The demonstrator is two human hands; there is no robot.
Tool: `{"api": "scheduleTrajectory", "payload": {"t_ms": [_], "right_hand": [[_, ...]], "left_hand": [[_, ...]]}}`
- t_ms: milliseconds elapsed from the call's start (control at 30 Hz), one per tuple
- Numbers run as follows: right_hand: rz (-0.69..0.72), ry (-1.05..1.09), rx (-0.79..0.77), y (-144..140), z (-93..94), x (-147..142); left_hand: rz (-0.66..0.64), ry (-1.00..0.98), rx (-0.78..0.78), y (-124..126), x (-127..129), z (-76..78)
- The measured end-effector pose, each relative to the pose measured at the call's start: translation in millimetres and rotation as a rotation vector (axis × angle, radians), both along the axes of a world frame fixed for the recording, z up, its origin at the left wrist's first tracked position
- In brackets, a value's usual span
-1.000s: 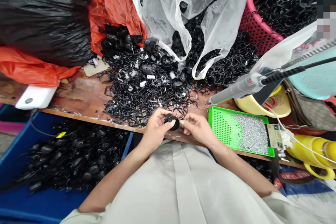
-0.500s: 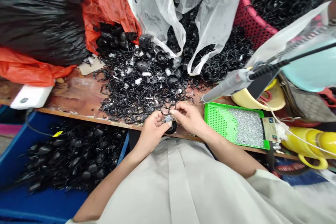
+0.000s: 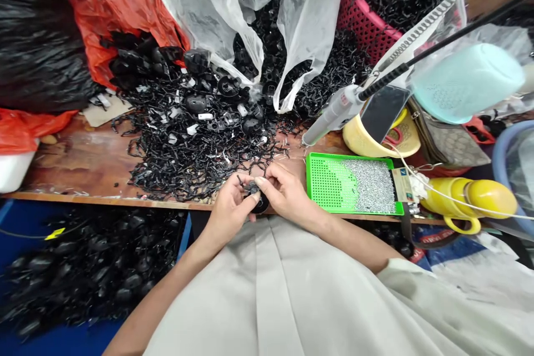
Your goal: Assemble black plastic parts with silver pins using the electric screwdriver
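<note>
Small round black plastic part (image 3: 259, 200) pinched between left hand (image 3: 228, 210) and right hand (image 3: 286, 194); fingers clamped on it; green perforated plastic tray (image 3: 329, 183) at 3 o'clock.

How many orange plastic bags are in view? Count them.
2: one orange bag behind the black parts pile at top left, another at the table's left edge. More may be hidden under the black bag.

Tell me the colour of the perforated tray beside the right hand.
Bright green tray, seen in the head view.
</note>
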State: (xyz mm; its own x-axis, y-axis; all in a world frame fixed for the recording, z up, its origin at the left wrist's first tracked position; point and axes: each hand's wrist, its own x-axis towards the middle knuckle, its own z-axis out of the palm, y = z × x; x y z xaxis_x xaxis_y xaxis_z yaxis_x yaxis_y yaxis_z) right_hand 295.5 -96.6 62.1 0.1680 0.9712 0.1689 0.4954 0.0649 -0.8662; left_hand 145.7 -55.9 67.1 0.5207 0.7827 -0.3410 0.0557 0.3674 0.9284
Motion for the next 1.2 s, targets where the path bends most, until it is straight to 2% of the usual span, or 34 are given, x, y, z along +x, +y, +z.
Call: {"api": "scheduleTrajectory", "payload": {"t_ms": [67,167,333,433,500,600,700,767,867,967,1100,1200], "right_hand": [[0.011,0.008,-0.056,-2,1.5,0],[0.052,0.019,-0.096,-5,2.7,0],[0.129,0.126,-0.198,-6,-7.4,0],[0.213,0.146,-0.231,7,-16.6,12],[0.124,0.025,-0.202,22,-20.1,27],[-0.125,-0.310,-0.208,47,-19.6,50],[-0.133,-0.476,-0.247,57,-12.3,56],[-0.082,-0.432,-0.169,53,-5.2,51],[0.053,-0.167,0.003,38,1.3,35],[0.192,0.088,0.003,23,-3.2,18],[0.120,0.169,-0.028,8,-14.8,1],[0.127,0.065,0.037,3,-16.0,-5]], "left_hand": [[-0.005,0.014,0.041,-2,-1,1.8],[0.001,-0.038,0.023,-5,-6,-0.2],[0.088,0.082,-0.001,-6,-12,-14.8],[0.132,0.106,-0.031,1,-11,-22.9],[0.183,0.080,-0.049,7,-10,-24.4],[0.187,0.031,-0.087,11,-9,-21.2],[0.108,-0.059,-0.184,10,-8,-15.9],[0.091,-0.145,-0.266,8,-7,-12.9],[0.146,-0.270,-0.324,8,-5,-8.6],[0.179,-0.308,-0.280,8,-4,-4.7],[0.212,-0.206,-0.179,8,-6,-6.1],[0.261,-0.122,-0.115,8,-10,-11.9]]}}
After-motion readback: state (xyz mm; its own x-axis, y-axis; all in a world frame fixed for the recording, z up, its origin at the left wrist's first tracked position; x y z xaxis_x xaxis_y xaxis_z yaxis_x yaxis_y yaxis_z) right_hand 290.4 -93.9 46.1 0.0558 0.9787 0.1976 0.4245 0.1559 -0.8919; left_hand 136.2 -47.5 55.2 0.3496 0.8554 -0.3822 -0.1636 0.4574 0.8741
